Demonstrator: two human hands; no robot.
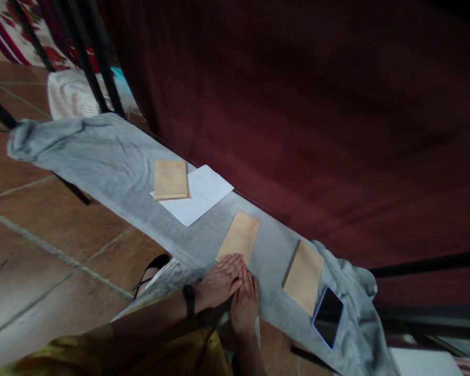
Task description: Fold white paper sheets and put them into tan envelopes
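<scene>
A tan paper envelope (pixel 241 232) lies flat on the grey cloth, with a faint reddish mark near its upper right corner. On its near edge rests my left hand (pixel 221 282), fingers stretched out flat and close together. My right hand (pixel 245 305) lies beside it, also flat, its fingertips touching the left hand and the envelope's lower edge. The hands cover the near end of the envelope. To the right is a stack of similar envelopes (pixel 304 277). Further left, more tan envelopes (pixel 171 179) sit partly over white paper (pixel 207 194).
A narrow bench draped in grey cloth (pixel 113 151) runs diagonally. A phone (pixel 329 317) lies at its right end, near bunched cloth. A dark red curtain (pixel 282 115) hangs along the far side. Black metal bars (pixel 86 57) stand at left, above a tiled floor (pixel 62 230).
</scene>
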